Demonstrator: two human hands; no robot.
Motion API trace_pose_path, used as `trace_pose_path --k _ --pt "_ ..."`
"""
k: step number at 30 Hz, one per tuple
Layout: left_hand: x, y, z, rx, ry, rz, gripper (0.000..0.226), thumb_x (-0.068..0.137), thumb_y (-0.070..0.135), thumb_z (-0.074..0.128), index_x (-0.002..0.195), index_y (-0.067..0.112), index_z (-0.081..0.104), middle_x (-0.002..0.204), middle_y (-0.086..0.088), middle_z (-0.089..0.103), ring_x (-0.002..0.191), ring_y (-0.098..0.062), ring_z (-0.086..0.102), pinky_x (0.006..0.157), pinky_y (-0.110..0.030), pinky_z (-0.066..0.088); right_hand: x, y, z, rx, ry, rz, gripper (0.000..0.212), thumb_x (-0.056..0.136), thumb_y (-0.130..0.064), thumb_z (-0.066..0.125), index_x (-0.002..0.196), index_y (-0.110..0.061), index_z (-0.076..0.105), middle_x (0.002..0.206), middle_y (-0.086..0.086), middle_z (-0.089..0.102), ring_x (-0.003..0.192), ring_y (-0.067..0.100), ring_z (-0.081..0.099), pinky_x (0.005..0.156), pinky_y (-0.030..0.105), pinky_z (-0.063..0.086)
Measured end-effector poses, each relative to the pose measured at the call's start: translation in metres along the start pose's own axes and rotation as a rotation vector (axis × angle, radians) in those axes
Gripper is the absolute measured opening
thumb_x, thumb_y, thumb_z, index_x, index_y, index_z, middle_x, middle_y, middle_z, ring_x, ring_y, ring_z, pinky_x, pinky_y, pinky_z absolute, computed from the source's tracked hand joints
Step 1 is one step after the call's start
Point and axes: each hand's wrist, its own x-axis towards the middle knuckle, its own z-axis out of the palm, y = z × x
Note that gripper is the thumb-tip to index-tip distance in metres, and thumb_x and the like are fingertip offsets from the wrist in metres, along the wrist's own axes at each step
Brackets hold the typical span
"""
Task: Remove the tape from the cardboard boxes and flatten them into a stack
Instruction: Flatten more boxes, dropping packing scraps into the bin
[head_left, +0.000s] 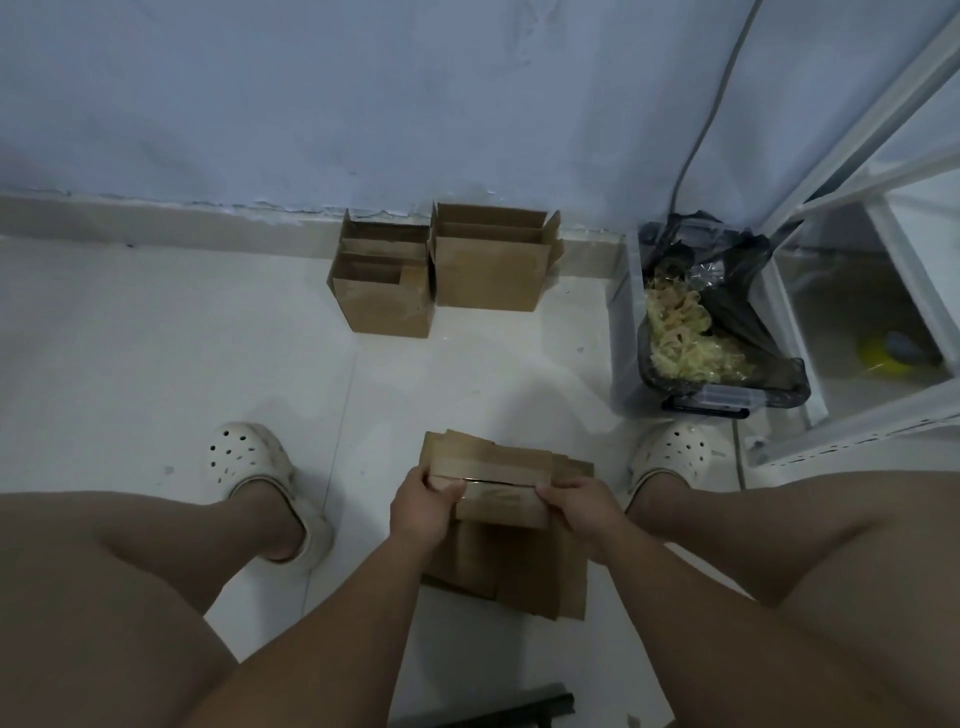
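I hold a small taped cardboard box (501, 480) low over the floor between my feet. My left hand (423, 506) grips its left end, thumb on the top face near the tape strip. My right hand (576, 512) grips its right end. Under the box lies a stack of flattened cardboard (519, 577) on the white tiles. Two open cardboard boxes stand against the wall: a smaller one (384, 296) on the left and a larger one (491, 270) to its right.
A clear plastic bin (628, 332) lined with a black bag holds crumpled tape strips at the right. A white metal shelf frame (852, 431) stands beyond it. A grey cable (711, 119) runs down the wall. My feet in white clogs (254, 462) flank the stack.
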Motion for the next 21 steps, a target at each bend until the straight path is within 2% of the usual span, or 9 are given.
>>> trace_pose_path --k 3,6,7,9,11,13,16,18,21 --pt "0.008 0.0 0.003 0.012 0.013 -0.002 0.055 0.09 0.033 0.063 0.136 0.009 0.045 0.129 -0.009 0.057 0.117 -0.028 0.053 0.1 -0.04 0.043 0.005 -0.004 0.0 0.04 -0.004 0.024 0.011 0.086 -0.015 0.07 0.076 -0.011 0.066 0.081 0.006 0.065 0.078 0.02 0.059 0.08 0.033 0.049" --pt "0.014 0.0 0.007 0.006 0.032 -0.003 0.056 0.09 0.035 0.062 0.137 0.01 0.045 0.13 -0.01 0.056 0.117 -0.029 0.052 0.099 -0.038 0.043 0.004 -0.006 0.004 0.215 -0.017 0.068 0.007 0.091 -0.01 0.062 0.086 -0.005 0.062 0.08 0.006 0.062 0.071 0.017 0.058 0.056 0.022 0.05" --pt "0.016 0.0 0.008 -0.001 0.044 -0.002 0.055 0.09 0.035 0.062 0.136 0.01 0.044 0.13 -0.01 0.056 0.117 -0.029 0.053 0.096 -0.035 0.043 0.003 -0.006 0.004 0.303 -0.033 0.086 0.005 0.093 -0.009 0.059 0.092 -0.004 0.06 0.081 0.007 0.061 0.071 0.016 0.056 0.053 0.021 0.048" --pt "0.015 0.002 0.012 0.022 0.097 0.029 0.058 0.089 0.032 0.064 0.137 0.011 0.041 0.13 -0.011 0.054 0.115 -0.03 0.052 0.09 -0.031 0.041 0.002 -0.003 0.004 0.462 -0.052 0.116 0.008 0.097 -0.01 0.051 0.1 -0.005 0.055 0.083 0.007 0.058 0.072 0.016 0.052 0.059 0.023 0.044" --pt "0.008 0.002 0.013 0.234 0.254 0.197 0.058 0.087 0.025 0.066 0.138 0.017 0.039 0.129 -0.013 0.049 0.114 -0.032 0.049 0.09 -0.035 0.042 0.002 -0.001 0.004 0.494 -0.046 0.123 0.008 0.098 -0.01 0.047 0.099 -0.007 0.054 0.085 0.008 0.055 0.073 0.016 0.049 0.063 0.025 0.041" --pt "0.001 0.0 0.019 0.623 0.319 0.532 0.055 0.084 0.016 0.064 0.134 0.023 0.043 0.131 -0.011 0.047 0.112 -0.03 0.047 0.092 -0.039 0.042 0.001 -0.002 0.004 0.486 -0.05 0.108 0.009 0.098 -0.009 0.046 0.095 -0.008 0.054 0.087 0.009 0.056 0.075 0.018 0.051 0.066 0.027 0.043" --pt "-0.008 -0.004 0.037 0.888 0.088 0.857 0.047 0.087 0.02 0.059 0.132 0.025 0.048 0.142 -0.007 0.045 0.124 -0.028 0.045 0.103 -0.039 0.038 -0.003 -0.008 0.004 0.472 -0.046 0.07 0.011 0.099 -0.01 0.047 0.09 -0.008 0.053 0.088 0.01 0.06 0.078 0.021 0.056 0.065 0.031 0.048" --pt "-0.015 -0.007 0.048 0.864 0.013 0.863 0.041 0.091 0.022 0.057 0.132 0.022 0.053 0.144 -0.01 0.045 0.128 -0.033 0.044 0.105 -0.043 0.037 -0.003 -0.008 0.004 0.414 0.016 0.066 0.012 0.098 -0.011 0.048 0.088 -0.009 0.054 0.091 0.011 0.061 0.08 0.023 0.059 0.062 0.03 0.049" --pt "-0.02 -0.008 0.057 0.936 -0.068 0.773 0.044 0.099 0.031 0.039 0.144 0.03 0.035 0.157 -0.008 0.022 0.141 -0.033 0.02 0.113 -0.046 0.023 -0.001 -0.004 0.003 0.263 0.139 0.027 0.015 0.096 -0.011 0.052 0.081 -0.011 0.055 0.089 0.012 0.061 0.08 0.024 0.057 0.066 0.032 0.05"
